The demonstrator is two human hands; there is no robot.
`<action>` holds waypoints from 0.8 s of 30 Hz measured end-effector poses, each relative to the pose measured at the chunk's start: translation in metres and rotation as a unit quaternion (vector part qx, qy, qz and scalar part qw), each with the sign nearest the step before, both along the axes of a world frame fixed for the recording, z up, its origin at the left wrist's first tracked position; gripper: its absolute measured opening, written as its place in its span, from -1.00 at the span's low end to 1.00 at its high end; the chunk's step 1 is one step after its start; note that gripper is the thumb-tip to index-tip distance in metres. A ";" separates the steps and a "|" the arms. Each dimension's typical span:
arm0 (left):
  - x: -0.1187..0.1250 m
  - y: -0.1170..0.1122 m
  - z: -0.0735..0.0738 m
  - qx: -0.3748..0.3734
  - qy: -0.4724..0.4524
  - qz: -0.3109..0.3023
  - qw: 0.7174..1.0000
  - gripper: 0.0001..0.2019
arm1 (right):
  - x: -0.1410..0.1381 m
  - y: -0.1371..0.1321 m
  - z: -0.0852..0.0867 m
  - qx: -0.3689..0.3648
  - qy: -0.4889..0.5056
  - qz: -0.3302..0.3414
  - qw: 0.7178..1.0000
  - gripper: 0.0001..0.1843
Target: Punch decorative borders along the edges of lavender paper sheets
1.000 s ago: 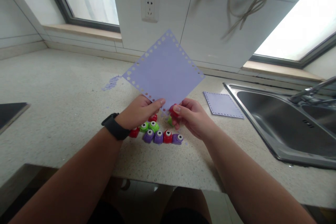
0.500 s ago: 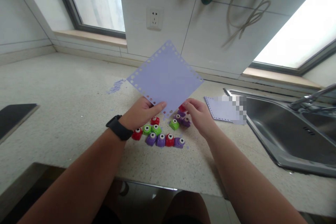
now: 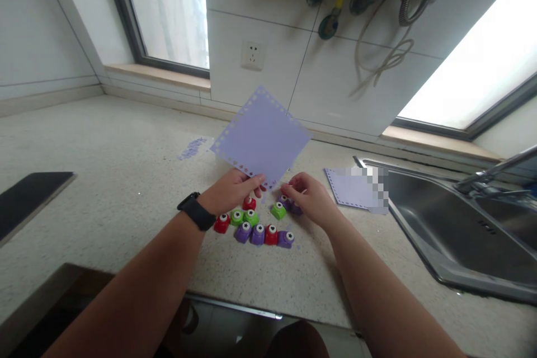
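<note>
Pinched a hole-bordered lilac sheet [image 3: 264,137] near its closest corner in the left hand [image 3: 235,189], raised above the bench [image 3: 134,224]. Closed the right hand [image 3: 309,196], apart from the left, on a mostly hidden red punch [image 3: 287,188]. Had loose punches [image 3: 258,234] toward the bench's front edge, another sheet [image 3: 352,189] rightward beside the sink [image 3: 423,212].

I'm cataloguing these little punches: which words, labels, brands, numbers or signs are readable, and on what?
No words, labels, brands or numbers can be read.
Star sign: on the rightmost purple punch in the front row.
Heart sign: on the red punch beside it.
Marks on the green punches: too small to read surely.
</note>
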State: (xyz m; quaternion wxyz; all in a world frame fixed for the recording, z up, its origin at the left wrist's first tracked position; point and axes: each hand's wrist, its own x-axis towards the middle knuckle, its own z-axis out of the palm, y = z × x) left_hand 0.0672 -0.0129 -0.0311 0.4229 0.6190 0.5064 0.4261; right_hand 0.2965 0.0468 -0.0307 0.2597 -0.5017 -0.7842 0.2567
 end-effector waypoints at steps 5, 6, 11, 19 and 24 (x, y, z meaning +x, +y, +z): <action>0.001 0.001 0.005 -0.018 -0.021 0.008 1.000 -0.58 | 0.004 0.001 -0.002 0.017 -0.037 0.034 0.999 -0.70; 0.002 0.000 0.007 -0.020 -0.021 0.007 1.000 -0.58 | 0.005 0.001 -0.002 0.017 -0.045 0.038 0.998 -0.71; 0.001 -0.001 0.009 0.001 -0.021 0.016 1.000 -0.61 | 0.006 -0.002 0.002 0.017 -0.096 0.082 0.992 -0.70; -0.015 0.011 -0.018 0.050 -0.006 0.020 0.999 -0.74 | 0.008 -0.003 0.014 -0.126 0.313 0.121 0.934 -0.88; -0.013 0.013 -0.017 0.054 -0.022 -0.013 0.998 -0.66 | 0.014 -0.003 0.019 -0.197 0.426 0.133 0.873 -0.82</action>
